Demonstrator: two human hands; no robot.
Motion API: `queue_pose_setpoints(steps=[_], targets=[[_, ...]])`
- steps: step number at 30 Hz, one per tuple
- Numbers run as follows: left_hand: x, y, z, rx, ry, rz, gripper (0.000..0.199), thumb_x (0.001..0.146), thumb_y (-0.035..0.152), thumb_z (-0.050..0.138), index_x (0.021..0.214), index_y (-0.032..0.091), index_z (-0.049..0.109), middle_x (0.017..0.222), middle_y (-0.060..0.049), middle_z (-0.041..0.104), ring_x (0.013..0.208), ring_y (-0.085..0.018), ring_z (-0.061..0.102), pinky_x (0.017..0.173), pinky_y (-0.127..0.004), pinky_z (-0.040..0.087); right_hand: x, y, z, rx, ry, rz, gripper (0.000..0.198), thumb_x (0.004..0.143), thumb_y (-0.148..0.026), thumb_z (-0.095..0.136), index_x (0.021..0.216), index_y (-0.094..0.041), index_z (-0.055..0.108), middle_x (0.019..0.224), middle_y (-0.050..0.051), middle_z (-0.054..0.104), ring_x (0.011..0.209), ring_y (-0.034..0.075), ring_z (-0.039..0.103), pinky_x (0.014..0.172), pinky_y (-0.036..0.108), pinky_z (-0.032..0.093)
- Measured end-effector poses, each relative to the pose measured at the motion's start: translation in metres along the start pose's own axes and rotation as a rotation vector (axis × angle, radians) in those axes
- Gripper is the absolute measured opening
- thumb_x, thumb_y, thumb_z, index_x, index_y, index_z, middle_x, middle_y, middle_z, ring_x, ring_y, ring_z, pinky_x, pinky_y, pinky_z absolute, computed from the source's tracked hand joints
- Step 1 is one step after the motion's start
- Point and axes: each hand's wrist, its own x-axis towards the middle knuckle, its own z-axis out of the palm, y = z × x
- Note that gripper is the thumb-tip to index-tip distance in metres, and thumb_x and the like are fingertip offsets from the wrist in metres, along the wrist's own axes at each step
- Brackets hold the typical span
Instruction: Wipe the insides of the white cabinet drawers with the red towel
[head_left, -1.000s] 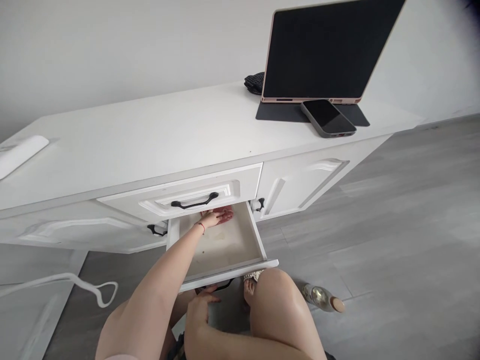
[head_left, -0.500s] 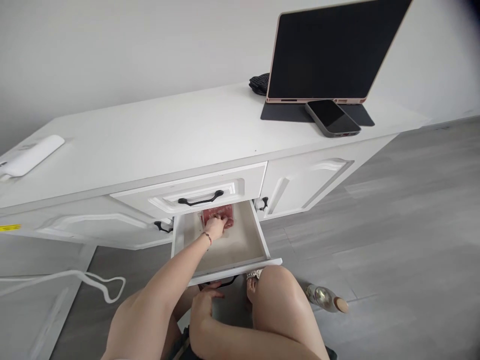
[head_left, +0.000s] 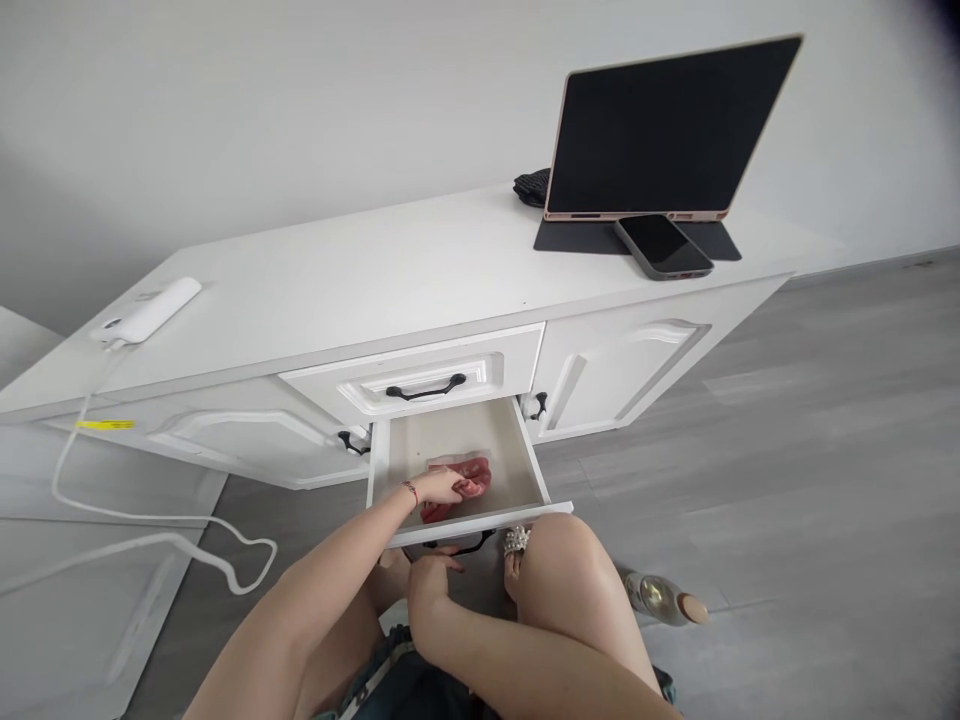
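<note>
I am crouched before a white cabinet with its lower drawer [head_left: 529,462] pulled out. My left hand [head_left: 439,487] lies inside the drawer near its front and presses down on a crumpled red-pink cloth [head_left: 471,478] on the drawer's pale bottom. My right hand [head_left: 429,580] hangs just under the drawer front, beside its black handle [head_left: 463,548], with loosely bent fingers and nothing in it. The upper drawer [head_left: 420,382] is closed.
On the cabinet top [head_left: 360,280] stand a dark tablet [head_left: 667,130] on its folio, a phone [head_left: 664,247], a black bundle [head_left: 532,186] and a white device [head_left: 146,312] whose cable [head_left: 187,540] trails to the grey floor. A bottle [head_left: 664,598] lies by my right knee.
My left hand has dragged the red-pink cloth from the back of the drawer toward its front. My head has pulled back and turned slightly, so more of the cabinet's left end shows.
</note>
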Motion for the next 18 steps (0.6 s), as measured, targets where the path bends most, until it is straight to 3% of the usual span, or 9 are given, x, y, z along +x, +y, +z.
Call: queue_pose_setpoints(steps=[4,6,8,10,13,15,18], targets=[[-0.028,-0.004,-0.002,-0.212,0.094,-0.011,0.025,0.072,0.024,0.051,0.087,0.022,0.070,0.084,0.000,0.072,0.078,-0.019,0.063,0.069,-0.025,0.044,-0.008,0.014,-0.008,-0.123,-0.004,-0.110,0.038,0.082,0.001,0.042,0.114,0.004,0.062,0.113,0.034,0.060,0.109,0.039,0.060,0.067,0.048,0.057],[-0.045,-0.006,-0.005,-0.360,0.222,-0.021,0.032,0.073,0.024,0.047,0.095,0.021,0.069,0.088,0.000,0.071,0.080,-0.018,0.061,0.071,-0.026,0.043,-0.011,0.025,-0.016,-0.097,-0.002,-0.154,0.038,0.081,0.003,0.042,0.110,-0.001,0.065,0.110,0.029,0.064,0.104,0.035,0.063,0.066,0.044,0.058],[-0.066,-0.009,-0.005,-0.544,0.406,-0.055,0.029,0.071,0.024,0.047,0.089,0.019,0.070,0.080,0.001,0.069,0.074,-0.017,0.059,0.069,-0.026,0.042,-0.014,0.035,-0.023,-0.064,-0.007,-0.182,0.039,0.080,0.006,0.041,0.106,-0.006,0.068,0.106,0.023,0.068,0.097,0.030,0.067,0.066,0.040,0.058],[-0.088,-0.014,-0.002,-0.731,0.598,-0.102,0.017,0.065,0.022,0.049,0.069,0.019,0.065,0.062,0.003,0.060,0.060,-0.014,0.051,0.060,-0.026,0.039,-0.017,0.045,-0.028,-0.065,-0.005,-0.192,0.040,0.080,0.007,0.041,0.102,-0.009,0.070,0.101,0.020,0.070,0.092,0.028,0.068,0.067,0.039,0.057],[-0.120,-0.025,0.007,-1.076,0.904,-0.175,0.011,0.054,0.022,0.049,0.045,0.020,0.044,0.043,0.007,0.038,0.045,-0.009,0.034,0.048,-0.024,0.029,-0.023,0.058,-0.030,-0.103,0.012,-0.183,0.040,0.078,0.009,0.043,0.100,-0.008,0.071,0.099,0.020,0.070,0.093,0.029,0.068,0.070,0.042,0.056],[-0.137,-0.033,0.011,-1.315,1.117,-0.228,0.014,0.048,0.022,0.049,0.041,0.020,0.037,0.040,0.008,0.033,0.043,-0.007,0.029,0.046,-0.023,0.026,-0.026,0.064,-0.030,-0.115,0.039,-0.172,0.040,0.077,0.010,0.043,0.100,-0.008,0.071,0.099,0.020,0.070,0.093,0.029,0.068,0.071,0.041,0.056],[-0.153,-0.042,0.009,-1.557,1.399,-0.317,0.013,0.044,0.023,0.050,0.043,0.020,0.037,0.043,0.008,0.037,0.045,-0.007,0.033,0.047,-0.022,0.031,-0.027,0.066,-0.028,-0.113,0.067,-0.154,0.039,0.077,0.010,0.045,0.098,-0.009,0.072,0.097,0.020,0.071,0.092,0.028,0.068,0.072,0.039,0.055]])
